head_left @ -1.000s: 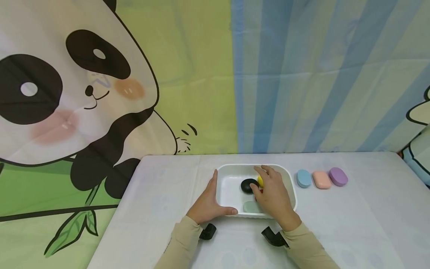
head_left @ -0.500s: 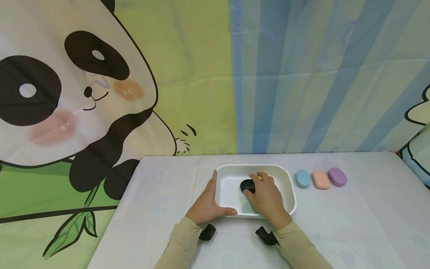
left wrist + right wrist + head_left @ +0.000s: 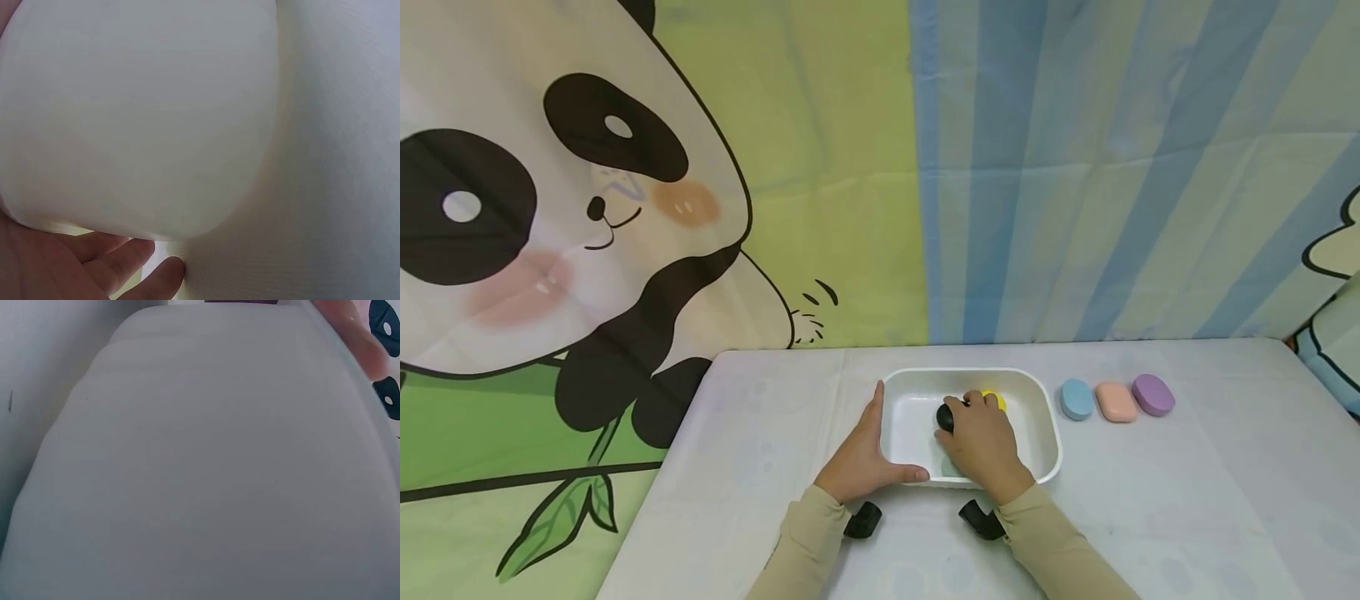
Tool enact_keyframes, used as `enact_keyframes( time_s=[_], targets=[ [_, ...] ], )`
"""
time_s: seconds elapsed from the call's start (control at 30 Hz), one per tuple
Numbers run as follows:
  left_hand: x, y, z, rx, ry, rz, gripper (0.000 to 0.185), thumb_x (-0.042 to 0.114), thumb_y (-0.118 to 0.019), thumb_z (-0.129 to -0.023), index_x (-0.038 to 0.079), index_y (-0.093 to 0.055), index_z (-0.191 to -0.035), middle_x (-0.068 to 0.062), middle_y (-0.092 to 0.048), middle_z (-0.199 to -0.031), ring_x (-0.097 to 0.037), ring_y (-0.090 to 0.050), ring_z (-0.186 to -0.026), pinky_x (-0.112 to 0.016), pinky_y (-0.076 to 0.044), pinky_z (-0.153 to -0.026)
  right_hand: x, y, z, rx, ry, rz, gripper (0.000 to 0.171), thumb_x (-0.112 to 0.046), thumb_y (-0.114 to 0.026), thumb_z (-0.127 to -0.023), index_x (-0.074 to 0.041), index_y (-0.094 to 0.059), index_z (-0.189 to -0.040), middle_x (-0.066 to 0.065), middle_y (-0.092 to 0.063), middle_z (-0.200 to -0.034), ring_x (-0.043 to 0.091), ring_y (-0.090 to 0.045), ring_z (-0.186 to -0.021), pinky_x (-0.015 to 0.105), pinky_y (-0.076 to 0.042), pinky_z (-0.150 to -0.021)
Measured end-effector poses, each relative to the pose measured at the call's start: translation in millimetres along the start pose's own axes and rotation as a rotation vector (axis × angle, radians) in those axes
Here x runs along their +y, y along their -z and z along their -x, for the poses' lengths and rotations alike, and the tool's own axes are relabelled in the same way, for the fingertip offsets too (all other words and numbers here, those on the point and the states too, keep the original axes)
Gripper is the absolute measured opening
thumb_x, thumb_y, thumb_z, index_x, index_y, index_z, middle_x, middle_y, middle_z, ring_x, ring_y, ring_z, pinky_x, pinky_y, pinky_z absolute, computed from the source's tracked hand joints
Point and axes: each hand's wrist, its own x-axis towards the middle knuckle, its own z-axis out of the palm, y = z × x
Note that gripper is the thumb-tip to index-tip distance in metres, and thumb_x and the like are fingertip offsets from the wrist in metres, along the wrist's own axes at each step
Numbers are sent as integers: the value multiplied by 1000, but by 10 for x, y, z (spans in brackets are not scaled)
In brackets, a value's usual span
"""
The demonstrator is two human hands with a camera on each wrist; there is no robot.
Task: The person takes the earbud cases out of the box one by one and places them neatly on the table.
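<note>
Your left hand [image 3: 862, 459] lies flat with fingers straight and thumb stretched rightward. Your right hand [image 3: 981, 442] reaches forward, fingers curled downward in a grip. Both forearms in beige sleeves angle inward from the near edge.

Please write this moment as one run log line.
left hand: rests against white plastic tub | right hand: on black oval piece | yellow piece: in tub

The left hand [image 3: 69, 269] rests against the white tub's [image 3: 137, 112] outer wall.
</note>
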Motion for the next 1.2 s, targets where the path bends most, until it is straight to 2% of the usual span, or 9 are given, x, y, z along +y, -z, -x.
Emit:
enact_keyframes(
  time_s=[0.3, 0.6, 0.97, 1.2],
  targets=[
    [-16, -12, -6, -2, -5, 0, 145, 50, -93, -64, 18, 9, -162, -9, -10, -167, -26, -33, -143, -50, -32, -113, -37, 11, -37, -14, 1, -3, 42, -22, -83, -81, -4, -70, -116, 25, -63, -110, 42, -53, -96, 49, -53, -76],
    [-28, -17, -13, -2, -1, 0, 144, 47, -94, -66, 18, 9, -162, -9, -11, -167, -26, -36, -140, -50, -34, -112, -41, 20, -59, -38, 54, 16, 39, -18, -90, -75, -8, -70, -107, 19, -64, -103, 39, -53, -94, 46, -50, -81],
    [-36, -13, 1, -9, -7, -16, 143, 47, -93, -66, 20, 11, -161, -9, -7, -168, -27, -25, -148, -51, -30, -115, -16, 68, -39, -165, 59, -70, 37, -14, -85, -80, -6, -75, -115, 21, -65, -118, 40, -62, -99, 48, -54, -86],
    [-49, -15, -9, -12, 9, -15, 146, 49, -94, -64, 23, 13, -161, -5, -7, -168, -23, -29, -146, -47, -31, -115, 4, 114, -16, -174, 72, -123, 39, -14, -84, -82, -6, -74, -118, 23, -63, -119, 38, -62, -105, 48, -53, -91]
  ],
)
